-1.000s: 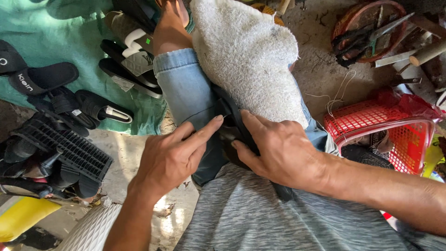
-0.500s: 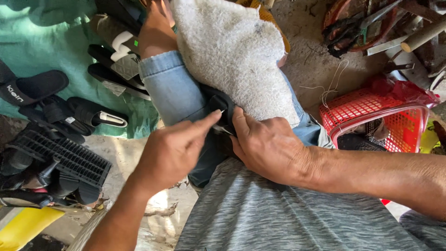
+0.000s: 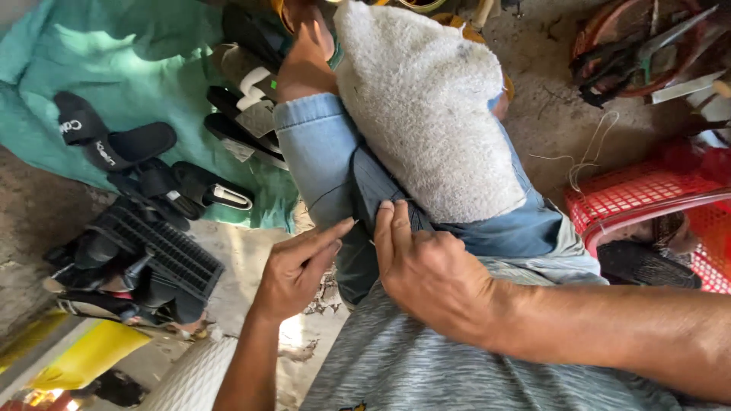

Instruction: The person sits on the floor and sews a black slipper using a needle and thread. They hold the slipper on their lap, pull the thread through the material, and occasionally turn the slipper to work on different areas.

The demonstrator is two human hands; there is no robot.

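Two hands press a dark shoe piece on a lap above a dusty concrete floor.

At centre frame, the left hand (image 3: 293,266) and right hand (image 3: 434,270), fingers extended, press the dark shoe piece (image 3: 378,194), whose long axis runs upper left to lower right beside a white towel (image 3: 426,99).

Two hands are showing: the left hand (image 3: 293,270) and the right hand (image 3: 434,274). One white towel (image 3: 426,106) is lying on the lap. One green cloth (image 3: 152,68) is carrying several black sandals (image 3: 114,141); their exact number is not clear. One red basket (image 3: 647,202) is standing at the right edge.
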